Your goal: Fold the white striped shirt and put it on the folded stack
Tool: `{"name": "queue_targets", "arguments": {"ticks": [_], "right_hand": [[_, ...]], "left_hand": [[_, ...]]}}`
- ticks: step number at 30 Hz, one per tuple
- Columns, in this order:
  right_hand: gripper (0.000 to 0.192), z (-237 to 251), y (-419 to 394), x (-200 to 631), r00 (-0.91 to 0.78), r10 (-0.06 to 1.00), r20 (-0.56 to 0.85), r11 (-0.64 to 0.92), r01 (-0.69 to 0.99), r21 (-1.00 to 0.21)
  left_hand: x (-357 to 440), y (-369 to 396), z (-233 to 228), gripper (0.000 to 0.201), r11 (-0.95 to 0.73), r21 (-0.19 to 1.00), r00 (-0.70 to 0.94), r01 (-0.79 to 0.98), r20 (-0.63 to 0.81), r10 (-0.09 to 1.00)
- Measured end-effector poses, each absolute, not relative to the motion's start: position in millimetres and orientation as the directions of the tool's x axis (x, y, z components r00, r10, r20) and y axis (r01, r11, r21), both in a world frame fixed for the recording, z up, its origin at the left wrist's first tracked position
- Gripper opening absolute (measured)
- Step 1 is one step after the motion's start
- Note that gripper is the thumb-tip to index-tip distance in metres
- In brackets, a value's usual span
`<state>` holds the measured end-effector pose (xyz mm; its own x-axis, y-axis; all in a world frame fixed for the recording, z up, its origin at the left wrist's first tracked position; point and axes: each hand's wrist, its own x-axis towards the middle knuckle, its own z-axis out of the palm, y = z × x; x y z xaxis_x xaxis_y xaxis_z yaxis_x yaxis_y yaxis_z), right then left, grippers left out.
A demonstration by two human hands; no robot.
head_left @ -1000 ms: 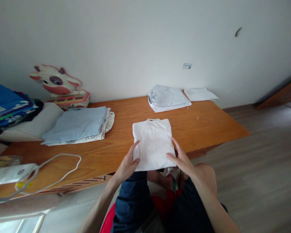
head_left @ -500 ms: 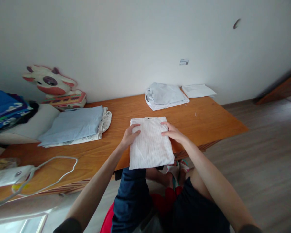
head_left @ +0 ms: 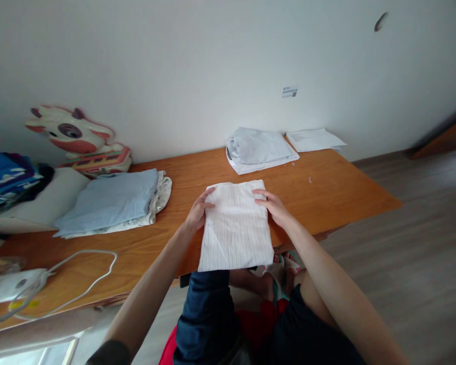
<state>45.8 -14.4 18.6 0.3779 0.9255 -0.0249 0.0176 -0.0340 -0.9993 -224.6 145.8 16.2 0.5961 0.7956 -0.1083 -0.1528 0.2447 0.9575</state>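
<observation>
Our left hand [head_left: 197,213] and right hand [head_left: 275,206] grip the folded white striped fabric garment [head_left: 236,230] by its sides; we should pull evenly.

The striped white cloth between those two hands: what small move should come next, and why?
Probably slide the striped white cloth a little farther onto the wooden table, away from the person: its near right corner juts past the table's front edge, while the left hand and right hand touch its two sides near the far end.
</observation>
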Motion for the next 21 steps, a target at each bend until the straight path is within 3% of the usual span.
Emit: {"name": "queue_targets", "arguments": {"ticks": [2, 6, 13, 17, 21], "right_hand": [[0.044, 13, -8, 45, 0.433, 0.9, -0.053, -0.065, 0.013, -0.998], [0.063, 5, 3, 44, 0.438, 0.897, -0.067, -0.073, -0.004, -0.997], [0.063, 2, 14, 33, 0.545, 0.837, -0.044, -0.056, 0.006, -0.998], [0.067, 1, 20, 32, 0.581, 0.814, -0.009, -0.037, 0.036, -0.999], [0.05, -1, 22, 36, 0.576, 0.817, 0.013, -0.075, 0.129, -0.989]], "left_hand": [[-224, 146, 11, 0.07, 0.247, 0.961, 0.525, -0.123, -0.148, 0.838], [-222, 148, -1, 0.069, 0.164, 0.986, 0.428, -0.013, -0.142, 0.892], [-219, 157, -18, 0.069, -0.261, 0.962, 0.233, 0.078, 0.237, 0.943], [-225, 161, -24, 0.056, -0.33, 0.935, 0.227, 0.132, 0.295, 0.928], [-233, 170, -26, 0.056, -0.333, 0.923, 0.265, 0.19, 0.278, 0.923]]}}
